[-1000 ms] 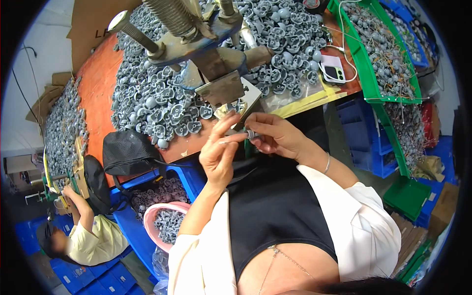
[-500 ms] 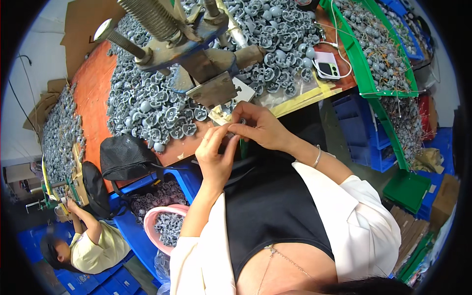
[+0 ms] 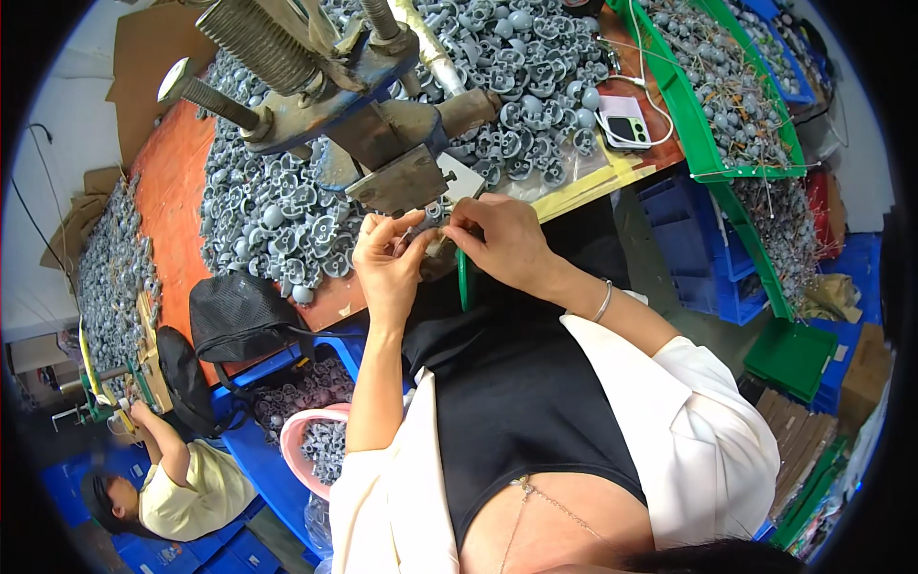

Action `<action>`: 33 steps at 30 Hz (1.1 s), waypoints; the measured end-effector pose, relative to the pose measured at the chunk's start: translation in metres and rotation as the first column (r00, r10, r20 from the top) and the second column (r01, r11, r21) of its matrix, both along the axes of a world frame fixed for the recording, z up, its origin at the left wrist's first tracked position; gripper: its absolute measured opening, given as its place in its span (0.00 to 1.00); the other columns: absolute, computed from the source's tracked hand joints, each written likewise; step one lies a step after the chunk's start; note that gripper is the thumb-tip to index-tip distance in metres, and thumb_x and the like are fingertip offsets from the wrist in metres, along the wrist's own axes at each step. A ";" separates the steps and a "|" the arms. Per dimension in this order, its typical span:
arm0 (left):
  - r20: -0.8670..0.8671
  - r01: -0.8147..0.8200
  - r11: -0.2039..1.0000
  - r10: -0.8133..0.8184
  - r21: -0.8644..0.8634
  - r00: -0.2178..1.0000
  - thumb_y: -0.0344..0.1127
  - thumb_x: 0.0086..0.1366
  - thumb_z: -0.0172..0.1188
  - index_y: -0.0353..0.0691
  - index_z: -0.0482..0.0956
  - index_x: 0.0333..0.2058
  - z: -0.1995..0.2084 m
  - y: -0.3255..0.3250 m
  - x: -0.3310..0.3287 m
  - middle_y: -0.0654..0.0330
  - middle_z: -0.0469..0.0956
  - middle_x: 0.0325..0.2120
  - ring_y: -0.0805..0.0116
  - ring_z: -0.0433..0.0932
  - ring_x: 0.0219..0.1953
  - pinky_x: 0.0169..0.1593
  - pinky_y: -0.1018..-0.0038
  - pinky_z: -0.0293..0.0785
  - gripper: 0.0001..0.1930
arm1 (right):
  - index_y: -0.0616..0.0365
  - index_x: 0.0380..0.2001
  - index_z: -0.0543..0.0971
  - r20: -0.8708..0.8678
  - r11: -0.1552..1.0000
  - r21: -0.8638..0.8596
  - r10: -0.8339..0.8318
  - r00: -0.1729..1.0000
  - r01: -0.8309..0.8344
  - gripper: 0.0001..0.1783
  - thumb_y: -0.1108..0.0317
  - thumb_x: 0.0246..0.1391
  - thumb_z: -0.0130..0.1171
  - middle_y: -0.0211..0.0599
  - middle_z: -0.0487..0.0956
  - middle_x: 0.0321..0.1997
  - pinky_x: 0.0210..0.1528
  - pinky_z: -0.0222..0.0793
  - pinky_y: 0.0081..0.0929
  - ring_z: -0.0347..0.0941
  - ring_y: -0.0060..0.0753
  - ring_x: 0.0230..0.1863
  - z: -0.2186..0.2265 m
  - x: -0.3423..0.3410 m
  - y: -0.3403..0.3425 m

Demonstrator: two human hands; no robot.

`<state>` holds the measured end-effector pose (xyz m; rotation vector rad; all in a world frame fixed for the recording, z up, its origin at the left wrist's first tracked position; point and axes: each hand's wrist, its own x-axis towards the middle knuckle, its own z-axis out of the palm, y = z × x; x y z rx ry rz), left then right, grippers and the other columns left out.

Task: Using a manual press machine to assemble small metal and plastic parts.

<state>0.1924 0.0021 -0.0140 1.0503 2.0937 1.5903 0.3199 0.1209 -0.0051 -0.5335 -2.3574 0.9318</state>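
Right below the metal jaw block (image 3: 400,182) of a bench press (image 3: 382,129), my two hands work close together. My left hand (image 3: 387,273) is closed in a pinch, with a small dark bit at its fingertips that is too small to name. Facing it, my right hand (image 3: 512,244) has thumb and fingers bent together; whatever they hold is hidden. A green handle-like piece (image 3: 466,281) hangs under the right fingers, and I cannot tell whether it is held. Grey plastic shell parts (image 3: 277,225) lie heaped behind and left of the press.
A black mesh bag (image 3: 239,316) sits at the orange table's (image 3: 172,182) near edge. Below it, a pink tub (image 3: 298,450) of small grey parts stands in a blue crate (image 3: 273,459). Right are a phone (image 3: 626,126) and green trays (image 3: 684,81). Another person (image 3: 186,478) works at far left.
My hands have moved slightly apart, the left one going left and up toward the jaw block. The green piece shows more fully now. The whole view has shifted a little.
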 end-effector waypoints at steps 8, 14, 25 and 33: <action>-0.032 -0.036 0.999 0.036 -0.010 0.999 0.22 0.51 0.66 0.40 0.83 0.38 0.003 0.000 0.012 0.66 0.68 0.25 0.81 0.64 0.23 0.25 0.83 0.61 0.14 | 0.58 0.27 0.77 -0.043 0.998 -0.053 0.041 0.998 -0.043 0.08 0.65 0.49 0.61 0.36 0.77 0.22 0.27 0.68 0.30 0.74 0.37 0.24 -0.003 0.006 0.008; -0.055 -0.008 0.999 0.006 -0.031 0.998 0.22 0.47 0.68 0.39 0.83 0.34 0.010 0.002 -0.001 0.65 0.68 0.22 0.78 0.63 0.21 0.25 0.82 0.59 0.12 | 0.63 0.30 0.78 -0.274 0.965 -0.260 -0.093 0.957 0.019 0.07 0.69 0.56 0.56 0.30 0.79 0.23 0.24 0.66 0.18 0.71 0.15 0.23 0.037 0.000 0.062; -0.221 -0.123 0.988 0.100 -0.094 0.970 0.21 0.45 0.66 0.38 0.83 0.31 0.022 0.005 0.012 0.62 0.67 0.20 0.73 0.64 0.21 0.25 0.77 0.60 0.12 | 0.68 0.46 0.72 -0.625 0.923 -0.158 0.181 0.759 -0.350 0.23 0.63 0.52 0.63 0.36 0.78 0.36 0.44 0.71 0.22 0.76 0.24 0.39 0.153 -0.049 0.082; -0.283 -0.093 0.995 0.084 -0.019 0.955 0.22 0.47 0.67 0.38 0.82 0.31 0.023 0.001 0.016 0.63 0.65 0.20 0.74 0.62 0.20 0.24 0.77 0.58 0.10 | 0.59 0.30 0.72 -0.658 0.894 0.304 0.446 0.606 -0.328 0.20 0.57 0.45 0.69 0.37 0.74 0.28 0.38 0.69 0.41 0.73 0.39 0.30 0.117 0.033 0.029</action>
